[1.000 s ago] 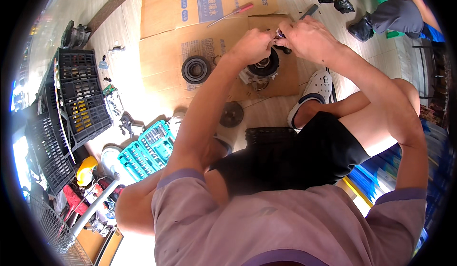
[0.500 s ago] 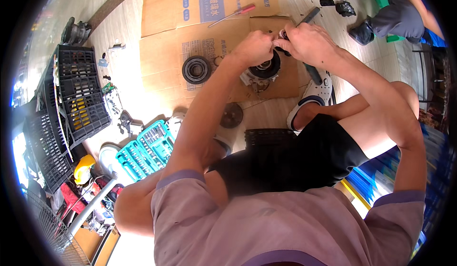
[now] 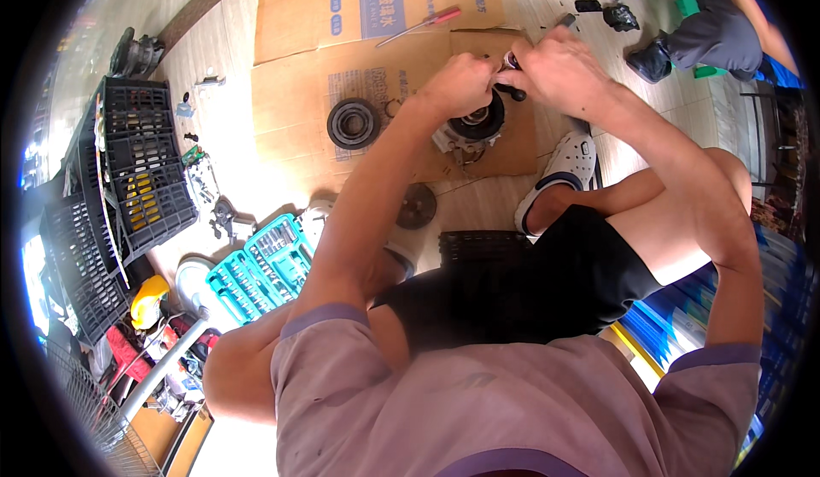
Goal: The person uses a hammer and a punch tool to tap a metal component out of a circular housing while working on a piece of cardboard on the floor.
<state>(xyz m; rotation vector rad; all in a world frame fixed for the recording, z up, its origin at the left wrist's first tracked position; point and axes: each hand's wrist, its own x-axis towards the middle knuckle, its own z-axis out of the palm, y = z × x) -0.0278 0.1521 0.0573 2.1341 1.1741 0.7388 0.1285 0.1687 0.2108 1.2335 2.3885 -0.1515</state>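
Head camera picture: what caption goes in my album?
Right hand holds a dark-handled tool close to left hand, by machine part on cardboard.

Premises: a repair workshop, with work laid out at floor level. Grounds: a machine unit (image 3: 448, 141) stands on flattened cardboard (image 3: 295, 93); a black pulley (image 3: 353, 123) and a screwdriver (image 3: 418, 27) lie on the same sheet. A metal disc (image 3: 417, 206) lies on the wood-pattern floor (image 3: 465, 197). An open teal socket set (image 3: 260, 268) is near at left. Black crates (image 3: 149, 165) stand along the left side, with loose parts (image 3: 199, 174) beside them.
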